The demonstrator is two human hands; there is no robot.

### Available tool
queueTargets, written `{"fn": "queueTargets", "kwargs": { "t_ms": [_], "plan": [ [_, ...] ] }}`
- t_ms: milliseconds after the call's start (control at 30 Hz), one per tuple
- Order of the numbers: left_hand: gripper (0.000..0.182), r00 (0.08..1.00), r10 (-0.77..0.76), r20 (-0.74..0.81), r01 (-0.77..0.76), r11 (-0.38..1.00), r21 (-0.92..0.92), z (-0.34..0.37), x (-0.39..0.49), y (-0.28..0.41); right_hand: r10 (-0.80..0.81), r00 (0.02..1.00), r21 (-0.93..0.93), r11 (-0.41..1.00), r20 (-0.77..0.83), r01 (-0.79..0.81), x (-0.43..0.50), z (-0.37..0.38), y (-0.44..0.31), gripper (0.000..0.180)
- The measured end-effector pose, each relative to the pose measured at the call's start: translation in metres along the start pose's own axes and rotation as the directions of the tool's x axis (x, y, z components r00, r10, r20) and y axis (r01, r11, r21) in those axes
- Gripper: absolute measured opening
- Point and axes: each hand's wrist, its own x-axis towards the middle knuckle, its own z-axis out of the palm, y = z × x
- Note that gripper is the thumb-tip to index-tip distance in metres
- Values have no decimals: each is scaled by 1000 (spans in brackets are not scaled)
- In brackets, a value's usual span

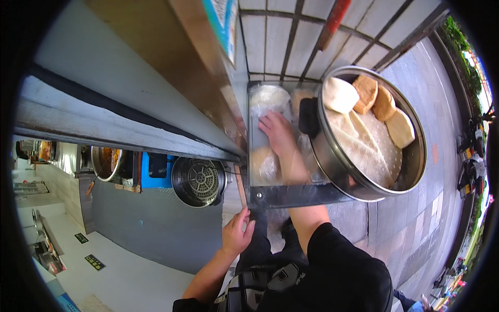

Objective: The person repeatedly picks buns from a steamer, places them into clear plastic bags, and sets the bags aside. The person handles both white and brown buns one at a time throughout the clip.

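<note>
My right hand [277, 132] reaches inside a clear-topped case [296, 195], its forearm seen through the top panel. The slightly blurred fingers are by a white bun in clear plastic wrap [269, 97]; whether they touch it I cannot tell. A tan wrapped bun [265, 163] lies near the wrist, and another brown wrapped item [302, 99] sits farther right. My left hand [237, 230] is outside the case, thumb apart from the fingers, its fingertips at the end of a narrow wooden strip [240, 185]. Nothing shows in its grasp.
A metal steamer pot [339, 163] with a black handle [308, 118] stands over the case's right side, holding white and brown buns [365, 93] and a cloth [356, 144]. Left are a perforated steamer [200, 178], a blue object [150, 183] and a pan [95, 160]. White tiles [276, 43] stand behind.
</note>
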Motion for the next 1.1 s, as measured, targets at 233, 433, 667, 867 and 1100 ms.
{"fn": "queueTargets", "kwargs": {
  "t_ms": [233, 433, 667, 867, 1100],
  "plan": [
    [43, 996, -46, 73, 54, 992, -118, 10, -6, 22, -385, 904, -911, 279, 185, 305, -97, -38, -5, 48],
    [40, 999, -34, 33, 39, 986, -159, 11, -8, 48, -505, 803, -943, -76, 317, 324, -89, -59, -7, 46],
    [15, 856, 174, -486, -130, 984, 123, -115, 24, 60, -438, 842, -789, 371, 316, 489, -104, -43, 13, 41],
    [22, 408, 330, -851, -105, 943, 316, -282, 132, 82, -429, 713, -787, 8, 554, 617, -162, -49, 23, 41],
    [15, 295, 415, -861, 186, 859, 477, -359, 226, 97, -171, 810, -826, -64, 562, 560, -288, -82, -17, 20]
  ]
}}
